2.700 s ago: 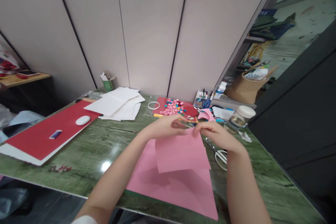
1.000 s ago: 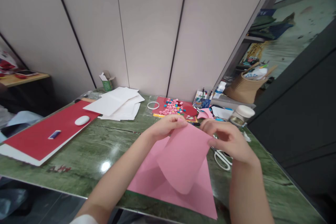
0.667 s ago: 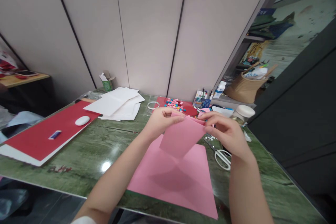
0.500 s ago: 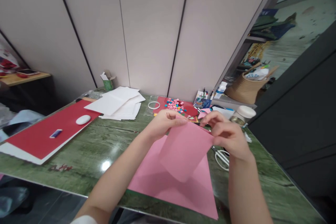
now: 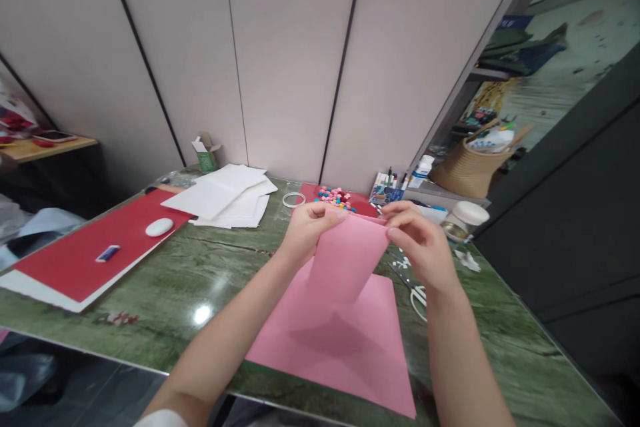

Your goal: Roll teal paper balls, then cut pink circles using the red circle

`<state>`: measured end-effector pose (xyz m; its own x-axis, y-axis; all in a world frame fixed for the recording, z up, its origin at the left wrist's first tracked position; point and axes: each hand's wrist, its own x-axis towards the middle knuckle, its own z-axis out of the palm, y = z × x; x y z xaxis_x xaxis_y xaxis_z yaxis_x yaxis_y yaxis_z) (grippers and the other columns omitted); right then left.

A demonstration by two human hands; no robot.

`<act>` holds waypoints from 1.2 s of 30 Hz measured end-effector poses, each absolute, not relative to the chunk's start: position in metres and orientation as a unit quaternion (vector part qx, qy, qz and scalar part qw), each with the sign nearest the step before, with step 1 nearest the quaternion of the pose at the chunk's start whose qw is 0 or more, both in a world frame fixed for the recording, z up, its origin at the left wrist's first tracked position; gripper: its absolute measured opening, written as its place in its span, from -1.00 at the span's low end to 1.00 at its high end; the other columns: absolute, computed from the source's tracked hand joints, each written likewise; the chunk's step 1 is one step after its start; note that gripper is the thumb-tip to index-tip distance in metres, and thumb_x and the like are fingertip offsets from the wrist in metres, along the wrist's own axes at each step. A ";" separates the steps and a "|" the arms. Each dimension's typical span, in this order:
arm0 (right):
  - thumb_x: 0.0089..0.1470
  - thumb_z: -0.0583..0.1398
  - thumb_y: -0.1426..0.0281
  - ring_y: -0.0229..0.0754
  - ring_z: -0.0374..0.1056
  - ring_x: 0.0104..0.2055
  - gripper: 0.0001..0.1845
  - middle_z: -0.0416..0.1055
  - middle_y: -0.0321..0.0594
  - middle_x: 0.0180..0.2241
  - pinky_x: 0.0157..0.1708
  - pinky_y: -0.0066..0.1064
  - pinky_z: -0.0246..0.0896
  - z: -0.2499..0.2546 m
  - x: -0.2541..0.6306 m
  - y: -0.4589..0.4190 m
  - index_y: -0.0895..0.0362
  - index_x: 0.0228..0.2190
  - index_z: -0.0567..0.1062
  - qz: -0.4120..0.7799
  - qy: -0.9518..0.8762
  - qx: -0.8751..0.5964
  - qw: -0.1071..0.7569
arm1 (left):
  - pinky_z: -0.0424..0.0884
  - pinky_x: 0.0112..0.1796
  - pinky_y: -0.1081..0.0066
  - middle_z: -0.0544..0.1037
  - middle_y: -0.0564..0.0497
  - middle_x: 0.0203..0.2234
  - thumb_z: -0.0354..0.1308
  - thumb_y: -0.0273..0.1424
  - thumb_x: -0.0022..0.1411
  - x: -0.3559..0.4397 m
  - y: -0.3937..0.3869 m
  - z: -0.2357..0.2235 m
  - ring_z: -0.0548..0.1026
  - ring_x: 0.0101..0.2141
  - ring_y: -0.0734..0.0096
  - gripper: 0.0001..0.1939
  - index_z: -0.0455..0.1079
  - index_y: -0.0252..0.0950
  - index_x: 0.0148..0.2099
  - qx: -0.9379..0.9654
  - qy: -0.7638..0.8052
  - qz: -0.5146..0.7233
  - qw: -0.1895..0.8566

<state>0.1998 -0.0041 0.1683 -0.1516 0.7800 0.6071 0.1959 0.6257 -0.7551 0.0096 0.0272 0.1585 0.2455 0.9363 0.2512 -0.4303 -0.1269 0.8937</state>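
Closest to the viewer, a large flat sheet of matte pink paper [image 5: 345, 340] lies on a glossy green marble-patterned table [image 5: 165, 293], one corner reaching the near edge. Two bare forearms stretch forward above it. The left hand [image 5: 307, 230] and right hand [image 5: 417, 247] hold a smaller folded piece of pink paper [image 5: 345, 257] lifted clear of the sheet; it hangs in a soft curve, casting a shadow below. Each hand is closed in a pinch, thumb against fingers, on one top corner of this piece, so its upper edges meet between them.

The step in hand looks like lining up the edges of a fold. The next move would likely call for keeping both corners matched while a crease is pressed in, since thin paper slips easily.

Just right of the wrist, white-handled scissors [image 5: 417, 293] lie partly hidden. Further back sits a heap of small pink and blue beads [image 5: 333, 197] on red card, a white tape ring [image 5: 293, 199], a loose stack of white paper sheets [image 5: 225, 197], and a clear glass jar with a white lid [image 5: 463, 220]. To the left, a long red board [image 5: 75, 260] carries a smooth white oval object [image 5: 159, 227].
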 end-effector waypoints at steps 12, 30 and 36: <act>-0.12 0.24 0.32 -0.16 0.28 -0.16 -0.65 0.36 -0.21 -0.25 -0.22 -0.36 0.18 0.168 0.189 -0.005 0.03 -0.22 0.35 0.288 -0.660 -0.391 0.573 | 0.32 -0.33 0.45 0.51 0.01 -0.49 0.22 -0.35 -0.07 0.021 0.014 0.156 0.43 -0.41 0.46 -0.86 0.45 -0.34 -0.45 0.545 0.295 0.618 0.483; -0.17 0.26 0.32 -0.22 0.32 -0.42 -0.88 0.45 -0.27 -0.49 -0.44 -0.43 0.17 0.167 0.191 -0.004 0.11 -0.51 0.51 0.208 -0.633 -0.483 0.568 | 0.35 -0.33 0.43 0.54 -0.02 -0.45 0.21 -0.32 -0.06 0.022 0.014 0.159 0.48 -0.37 0.39 -0.76 0.42 -0.34 -0.32 0.535 0.301 0.571 0.545; -0.16 0.25 0.31 -0.23 0.29 -0.45 -0.86 0.43 -0.25 -0.49 -0.53 -0.45 0.14 0.166 0.196 -0.004 0.11 -0.50 0.51 0.201 -0.623 -0.492 0.575 | 0.31 -0.42 0.49 0.49 0.06 -0.59 0.19 -0.28 -0.05 0.016 0.017 0.161 0.42 -0.51 0.51 -0.76 0.41 -0.33 -0.34 0.574 0.328 0.557 0.502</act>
<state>0.1958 -0.0037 0.1664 0.1435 0.8433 0.5179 0.3812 0.4359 -0.8153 0.0158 0.0171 0.1610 0.1640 0.9364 0.3102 -0.1824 -0.2803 0.9424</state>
